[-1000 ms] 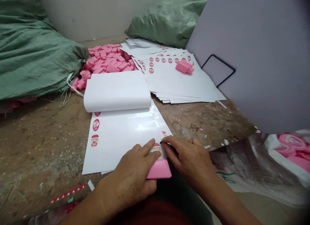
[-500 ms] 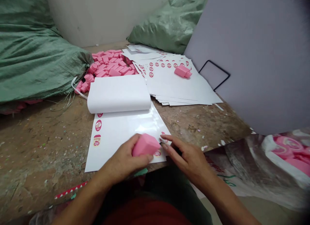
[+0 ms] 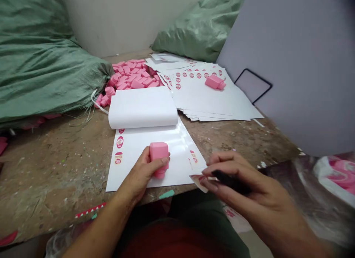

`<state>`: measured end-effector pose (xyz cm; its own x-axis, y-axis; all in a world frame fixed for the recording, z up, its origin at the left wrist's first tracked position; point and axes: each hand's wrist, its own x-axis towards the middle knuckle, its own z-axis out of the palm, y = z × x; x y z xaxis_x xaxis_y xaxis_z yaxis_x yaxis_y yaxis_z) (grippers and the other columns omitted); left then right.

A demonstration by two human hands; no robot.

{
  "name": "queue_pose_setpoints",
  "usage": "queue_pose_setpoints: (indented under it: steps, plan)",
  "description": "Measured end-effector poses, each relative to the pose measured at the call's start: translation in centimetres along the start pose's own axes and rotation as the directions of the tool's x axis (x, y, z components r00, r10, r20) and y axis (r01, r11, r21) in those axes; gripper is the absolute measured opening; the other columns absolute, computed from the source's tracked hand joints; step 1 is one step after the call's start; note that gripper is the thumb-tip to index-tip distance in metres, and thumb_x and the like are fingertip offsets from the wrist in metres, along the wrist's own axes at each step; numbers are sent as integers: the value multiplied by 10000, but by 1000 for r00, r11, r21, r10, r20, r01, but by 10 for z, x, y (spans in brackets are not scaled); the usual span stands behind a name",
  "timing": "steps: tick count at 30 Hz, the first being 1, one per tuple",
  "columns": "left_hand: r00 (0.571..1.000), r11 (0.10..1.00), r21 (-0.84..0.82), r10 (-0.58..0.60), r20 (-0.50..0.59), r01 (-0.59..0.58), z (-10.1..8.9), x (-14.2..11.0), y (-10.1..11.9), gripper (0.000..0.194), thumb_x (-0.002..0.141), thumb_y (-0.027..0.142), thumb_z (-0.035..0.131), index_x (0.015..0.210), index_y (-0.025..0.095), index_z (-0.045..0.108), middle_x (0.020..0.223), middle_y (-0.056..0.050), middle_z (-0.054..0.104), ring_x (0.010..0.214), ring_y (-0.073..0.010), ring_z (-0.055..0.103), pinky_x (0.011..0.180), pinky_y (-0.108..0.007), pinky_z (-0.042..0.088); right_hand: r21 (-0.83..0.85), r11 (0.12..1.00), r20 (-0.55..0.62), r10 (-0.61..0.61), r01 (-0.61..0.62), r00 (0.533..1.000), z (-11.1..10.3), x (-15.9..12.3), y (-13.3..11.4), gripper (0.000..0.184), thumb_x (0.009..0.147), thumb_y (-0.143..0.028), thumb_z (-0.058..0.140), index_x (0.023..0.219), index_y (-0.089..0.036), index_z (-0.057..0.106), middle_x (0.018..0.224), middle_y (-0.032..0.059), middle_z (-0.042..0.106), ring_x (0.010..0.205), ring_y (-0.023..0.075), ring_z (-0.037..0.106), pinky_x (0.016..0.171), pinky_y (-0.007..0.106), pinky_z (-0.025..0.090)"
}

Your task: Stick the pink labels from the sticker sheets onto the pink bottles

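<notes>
A small pink plastic bottle (image 3: 159, 152) is gripped in my left hand (image 3: 138, 176), its base pointing away from me and its neck towards me. Beneath it lies a white sticker sheet (image 3: 130, 176) with printed labels along its sides and its far part folded over. My right hand (image 3: 255, 191), right of the sheet's near corner, pinches a small sticker (image 3: 200, 182) between thumb and fingers. A black slim tool (image 3: 231, 181) is also held in that hand; its kind is blurred.
Behind the sheet is a heap of pink bottles (image 3: 135, 74). More sticker sheets (image 3: 205, 102) are stacked at the back right, with one pink bottle (image 3: 215, 82) on top. Green sacks (image 3: 55, 76) flank the worn table (image 3: 69, 165). A grey panel (image 3: 299, 65) stands right.
My right hand has moved off the sheet, towards me and right, with a sticker now in its fingers. My left hand has turned the bottle more upright in view and shifted slightly left.
</notes>
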<state>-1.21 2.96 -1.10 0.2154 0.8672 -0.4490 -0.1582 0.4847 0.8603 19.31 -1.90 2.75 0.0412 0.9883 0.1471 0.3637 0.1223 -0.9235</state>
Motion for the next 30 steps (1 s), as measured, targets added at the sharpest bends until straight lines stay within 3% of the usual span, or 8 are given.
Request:
queue_pose_setpoints:
  steps: [2,5,8,11,20,30]
  plan:
    - [1000,999,-39,25,6,-24,4,-5,-1,411,768,291,754,1135,192,597,1106,-65,685,1051,-205,608,916,-320,435,72,997,-51,39,-35,998,12,5,4,116,778,-362,738,741,-252,730,762,15,673,716,178,639,621,256,521]
    - [998,979,-203,15,68,-1,10,-16,-3,404,793,300,736,1153,197,585,1087,-60,681,964,-187,630,872,-320,468,204,970,-28,140,-131,990,33,8,9,94,792,-342,735,827,-259,705,753,-19,673,666,144,623,573,225,500]
    - [992,914,-407,47,121,7,16,-24,-7,409,872,422,651,1190,177,574,1099,-91,677,979,-206,638,876,-342,491,333,936,-61,142,-114,988,49,8,7,176,757,-298,760,912,-285,678,813,-38,693,737,138,658,635,215,537]
    - [989,863,-506,64,131,11,20,-26,-7,491,913,541,544,1200,145,579,1121,-131,679,1053,-245,631,923,-377,488,353,932,-64,107,-78,992,58,9,3,195,761,-264,748,934,-303,668,836,-49,702,764,126,674,660,201,551]
    - [990,862,-506,78,115,-9,19,-27,-6,550,912,602,495,1224,158,585,1230,-136,657,1217,-274,564,1043,-399,418,175,984,-103,-4,22,995,64,9,1,179,799,-246,704,961,-305,658,830,-51,705,750,120,676,668,204,550]
    - [990,866,-498,102,98,-40,18,-26,-11,501,923,564,504,1217,165,578,1230,-139,636,1213,-280,549,1039,-417,409,124,992,-105,-27,40,994,64,10,5,201,814,-237,689,994,-315,643,820,-61,704,739,117,676,652,203,539]
